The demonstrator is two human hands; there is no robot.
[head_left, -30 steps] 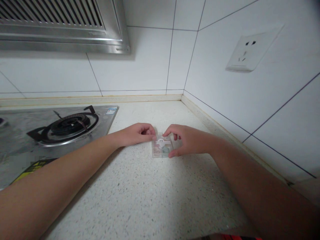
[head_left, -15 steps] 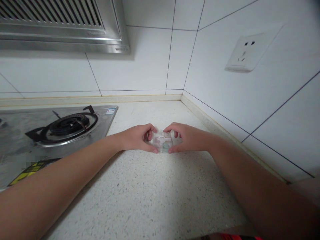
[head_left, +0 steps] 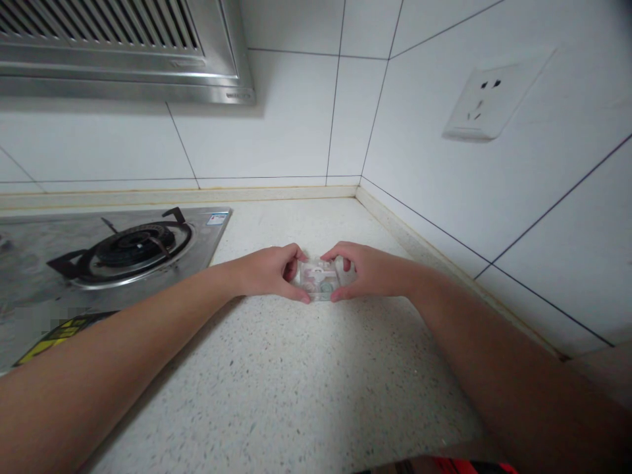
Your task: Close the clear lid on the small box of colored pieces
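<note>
A small clear plastic box rests on the speckled white countertop, with pinkish and greenish shapes showing through it. My left hand grips its left side, thumb at the near edge and index finger at the far edge. On the opposite side my right hand holds it the same way, thumb near and index finger far. Both forearms reach in from the lower corners. What exactly lies inside the box is too blurred to name.
A gas stove with a black burner lies to the left. Above it hangs a metal range hood. White tiled walls meet in the corner behind, and a power socket is on the right wall.
The view has shifted very slightly. Both hands keep the same hold on the clear box, which stays in place on the countertop.
</note>
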